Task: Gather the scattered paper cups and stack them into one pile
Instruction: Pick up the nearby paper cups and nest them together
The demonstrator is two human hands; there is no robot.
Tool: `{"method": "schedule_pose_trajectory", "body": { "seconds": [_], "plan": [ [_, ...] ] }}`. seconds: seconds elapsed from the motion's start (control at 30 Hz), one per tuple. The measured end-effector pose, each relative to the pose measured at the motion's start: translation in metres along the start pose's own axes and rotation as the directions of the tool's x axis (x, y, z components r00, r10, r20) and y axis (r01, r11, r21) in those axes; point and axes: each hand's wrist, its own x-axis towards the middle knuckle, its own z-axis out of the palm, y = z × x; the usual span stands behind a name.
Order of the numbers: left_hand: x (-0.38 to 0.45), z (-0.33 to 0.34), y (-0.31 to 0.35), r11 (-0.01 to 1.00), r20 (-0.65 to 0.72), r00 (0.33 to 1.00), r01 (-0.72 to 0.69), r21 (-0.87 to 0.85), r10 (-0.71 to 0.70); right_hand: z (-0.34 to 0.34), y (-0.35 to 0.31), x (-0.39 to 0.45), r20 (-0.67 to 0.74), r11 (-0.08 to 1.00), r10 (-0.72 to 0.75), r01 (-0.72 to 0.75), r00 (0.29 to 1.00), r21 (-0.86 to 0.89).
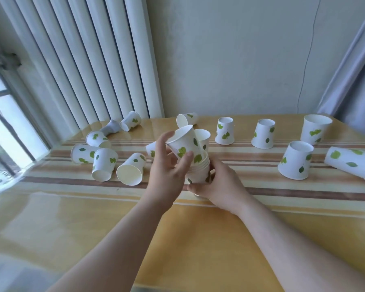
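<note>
White paper cups printed with green leaves lie scattered over the table (177, 239). My right hand (217, 186) grips a stack of nested cups (199, 172) at the table's middle. My left hand (167, 171) holds a single tilted cup (184, 143), whose base sits in the top of the stack. Several cups lie on their sides at the left, such as one with its mouth towards me (130, 171). Several more stand upside down at the right, such as one near the stripes (294, 160). One cup (350, 162) lies on its side at the far right.
The table has a glossy yellow cloth with brown stripes. A white radiator (82, 60) and a window (6, 127) are at the back left. A wall stands behind, with a curtain (352, 66) at the right. A crumpled cup (111, 127) lies by the radiator.
</note>
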Motion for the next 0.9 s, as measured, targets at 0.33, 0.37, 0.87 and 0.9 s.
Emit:
{"method": "schedule_pose_trajectory", "body": {
  "seconds": [0.33, 0.37, 0.87, 0.9],
  "plan": [
    [-0.008, -0.053, -0.005, 0.829, -0.087, 0.983, -0.089, 0.553, 0.164, -0.003, 0.005, -0.002, 0.040, 1.000, -0.017, 0.017, 0.999, 0.006],
    [-0.004, -0.068, -0.009, 0.722, -0.153, 0.967, -0.042, 0.690, 0.203, -0.002, 0.006, -0.002, 0.044, 1.000, -0.014, 0.014, 0.999, 0.014],
    [-0.003, -0.079, -0.010, 0.830, -0.229, 0.972, 0.079, 0.552, 0.060, -0.001, 0.011, 0.003, 0.029, 1.000, -0.028, 0.028, 0.999, 0.009],
    [-0.004, -0.072, -0.001, 0.889, -0.202, 0.978, 0.040, 0.455, 0.059, -0.001, 0.011, 0.003, 0.014, 1.000, -0.030, 0.030, 0.999, -0.005]
  ]
}}
